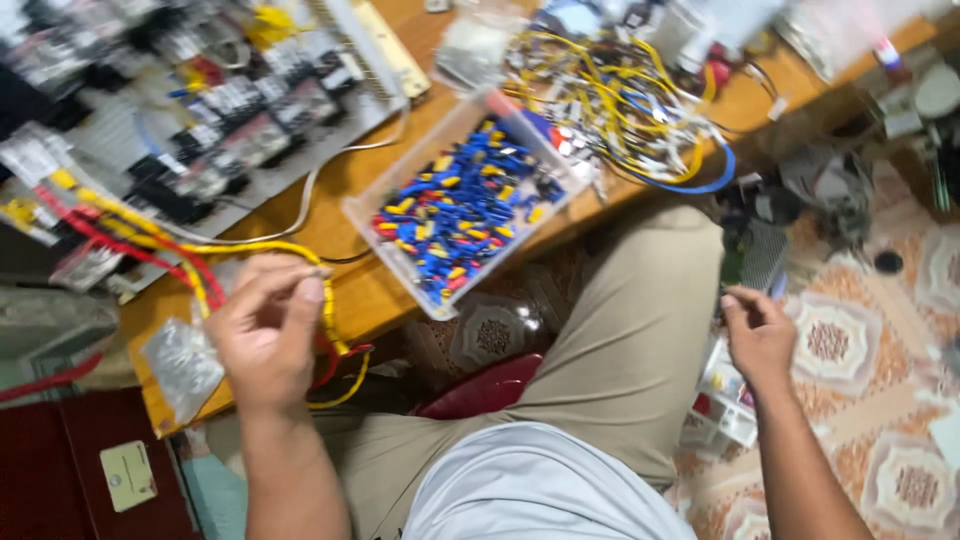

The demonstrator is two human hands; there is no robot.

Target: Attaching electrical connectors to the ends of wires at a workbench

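1. I see my left hand (268,335) pinching the yellow insulated wire (330,310) at nine o'clock; it could snag the red wire (150,250).
2. My right hand (760,335), loosely curled and empty at three o'clock, could knock the clear rectangular plastic tray of blue, yellow and red terminals (400,265) overhanging the wooden table edge (370,300).

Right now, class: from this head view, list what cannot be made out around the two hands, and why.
- Left hand: its fingers cover the end of the yellow wire.
- Right hand: motion blur; whether it holds anything is unclear.
- Clear tray: its small blue, yellow and red parts are too small to identify.
- Wired panel: blurred, cut by the top-left edge.
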